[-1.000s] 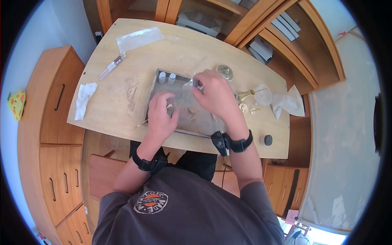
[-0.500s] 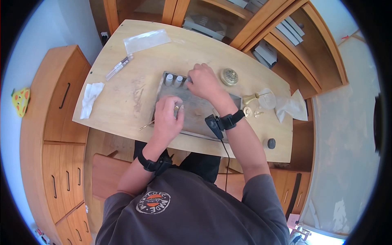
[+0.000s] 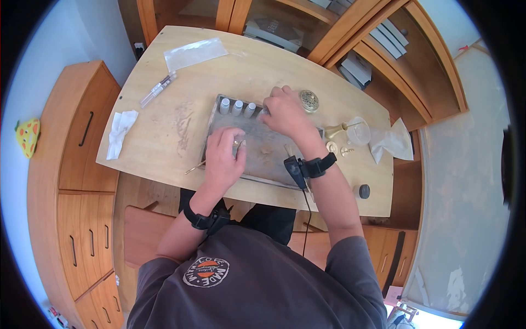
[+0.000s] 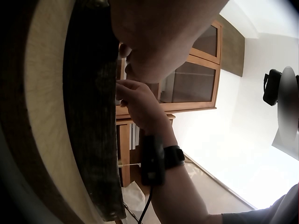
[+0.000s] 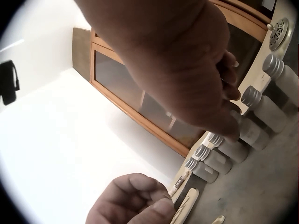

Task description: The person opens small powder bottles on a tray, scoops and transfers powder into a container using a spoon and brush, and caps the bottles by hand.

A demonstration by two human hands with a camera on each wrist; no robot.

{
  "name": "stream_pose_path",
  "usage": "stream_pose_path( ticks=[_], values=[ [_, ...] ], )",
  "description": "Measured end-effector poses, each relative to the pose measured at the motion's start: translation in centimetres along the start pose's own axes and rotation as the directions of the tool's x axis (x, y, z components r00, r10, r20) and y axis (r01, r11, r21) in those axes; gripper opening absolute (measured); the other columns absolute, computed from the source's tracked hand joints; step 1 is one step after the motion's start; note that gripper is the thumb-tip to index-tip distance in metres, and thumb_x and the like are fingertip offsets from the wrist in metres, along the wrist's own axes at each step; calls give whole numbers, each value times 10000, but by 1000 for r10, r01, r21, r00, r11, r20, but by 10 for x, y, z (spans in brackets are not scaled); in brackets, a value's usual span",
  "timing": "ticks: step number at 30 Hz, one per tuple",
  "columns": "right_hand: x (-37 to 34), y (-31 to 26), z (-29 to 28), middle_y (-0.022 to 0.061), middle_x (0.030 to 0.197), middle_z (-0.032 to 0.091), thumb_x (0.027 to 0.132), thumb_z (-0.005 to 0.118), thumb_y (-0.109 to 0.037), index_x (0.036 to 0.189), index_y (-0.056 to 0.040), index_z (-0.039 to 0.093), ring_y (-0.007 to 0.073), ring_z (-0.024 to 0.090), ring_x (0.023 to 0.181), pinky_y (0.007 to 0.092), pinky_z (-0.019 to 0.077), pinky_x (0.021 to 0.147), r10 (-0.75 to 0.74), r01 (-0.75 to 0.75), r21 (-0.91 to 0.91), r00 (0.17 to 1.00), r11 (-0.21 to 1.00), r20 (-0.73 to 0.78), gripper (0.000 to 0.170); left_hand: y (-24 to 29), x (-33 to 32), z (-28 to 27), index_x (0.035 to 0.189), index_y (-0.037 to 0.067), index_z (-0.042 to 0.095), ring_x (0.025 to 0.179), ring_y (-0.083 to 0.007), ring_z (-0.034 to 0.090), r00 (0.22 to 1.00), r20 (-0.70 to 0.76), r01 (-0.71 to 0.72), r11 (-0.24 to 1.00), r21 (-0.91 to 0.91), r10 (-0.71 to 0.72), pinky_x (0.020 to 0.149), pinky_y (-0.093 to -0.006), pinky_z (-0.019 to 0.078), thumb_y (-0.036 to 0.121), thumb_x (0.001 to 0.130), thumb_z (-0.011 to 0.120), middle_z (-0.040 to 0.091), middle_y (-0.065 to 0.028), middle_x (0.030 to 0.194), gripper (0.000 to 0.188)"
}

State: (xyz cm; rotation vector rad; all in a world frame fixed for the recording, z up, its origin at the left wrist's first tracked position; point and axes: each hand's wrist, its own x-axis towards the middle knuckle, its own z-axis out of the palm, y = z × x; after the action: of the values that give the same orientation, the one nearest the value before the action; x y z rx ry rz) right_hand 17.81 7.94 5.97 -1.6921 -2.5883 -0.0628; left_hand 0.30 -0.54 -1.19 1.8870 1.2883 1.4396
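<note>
Under the right hand [image 3: 285,114]'s fingertips, one small silver-capped bottle [image 5: 252,133], upright in the grey tray [image 3: 266,159]. Right hand grips it near the cap, fingers curled. Left hand [image 3: 222,156] is closed around a small brass-coloured piece [image 3: 236,143], thumb toward the fingers; cannot tell what it is, mostly hidden by the hand.

Bottle row, per right wrist view: three bottles [image 3: 237,107] on the left-hand side of the gripped one, two further bottles [image 5: 266,109] on its other side. All upright, silver caps, pale contents. Head view has those last two hidden behind the right hand.

Just below the left hand, toward the person: thin brass stick [image 3: 195,167] across the tray's edge. Well left of the left hand on the counter [image 3: 148,126]: white tissue [image 3: 121,134], and farther out slim clear tubes [image 3: 158,89] and a clear plastic sleeve [image 3: 195,54].

Just beyond and right of the right hand: round pierced brass lid [image 3: 309,101]. Farther right: brass vase [image 3: 335,130], clear bowl [image 3: 359,132], two small brass pieces [image 3: 332,147], crumpled white bag [image 3: 392,143]. Dark-topped jar [image 3: 362,191] sits to the right of the right forearm, nearer the person.
</note>
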Motion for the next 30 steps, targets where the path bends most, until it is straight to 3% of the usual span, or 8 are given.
stream_pose_path(
  ticks=[5,10,18,23,26,27,29,30],
  values=[
    [-8,-3,-7,139,896,611,741,735,-224,775,-27,702,321,539,945,406,454,845,-43,58,94,986,994,-160,203,2,2,-1,1065,43,560,973,-348,554,1000,11,23,1000,4,-23,850,-432,430,30,746,693,591,-140,1017,346],
    [-29,-19,-28,161,810,608,761,735,-243,719,2,671,343,554,853,414,462,773,-71,110,288,988,951,-140,257,6,7,-2,1110,53,561,982,-340,542,999,18,-34,997,73,32,874,-439,418,141,725,765,589,-130,1042,444],
    [-40,-34,-17,188,764,585,792,720,-238,673,30,619,359,547,777,425,458,719,-61,118,400,987,909,-151,311,-1,5,-3,927,49,616,950,-301,553,994,78,-87,988,129,77,840,-406,410,140,683,775,622,-82,910,306],
    [-46,-31,-12,197,858,588,809,702,-187,881,30,614,371,547,792,428,455,728,-190,295,381,938,876,-290,244,-4,6,-3,908,53,629,935,-296,557,992,87,-103,989,104,94,826,-408,408,120,693,761,624,-78,883,261],
    [-50,-31,-17,198,888,594,805,699,-180,932,24,602,386,565,830,432,462,736,-155,317,455,921,832,-358,260,-2,6,-3,902,62,636,934,-292,557,992,76,-109,989,98,102,823,-406,405,115,695,759,626,-74,883,246],
    [-51,-31,-19,198,888,594,805,699,-180,932,24,602,386,565,830,432,462,736,-153,315,455,921,833,-358,260,-2,6,-2,902,66,639,936,-290,557,992,75,-110,988,105,102,824,-403,403,113,695,759,627,-71,886,244],
    [-53,-33,-24,200,930,610,808,696,-169,993,26,605,385,587,855,428,474,747,-29,134,481,975,866,-219,284,-3,5,-1,904,70,641,941,-287,557,992,79,-105,989,108,97,823,-401,401,113,696,759,628,-69,889,243],
    [-52,-33,-28,200,930,610,808,696,-169,993,26,605,385,587,855,428,474,747,-28,133,482,975,866,-220,284,-4,5,-1,905,74,643,946,-285,558,993,82,-99,989,112,90,823,-399,399,114,697,760,630,-68,892,242]
  ],
)
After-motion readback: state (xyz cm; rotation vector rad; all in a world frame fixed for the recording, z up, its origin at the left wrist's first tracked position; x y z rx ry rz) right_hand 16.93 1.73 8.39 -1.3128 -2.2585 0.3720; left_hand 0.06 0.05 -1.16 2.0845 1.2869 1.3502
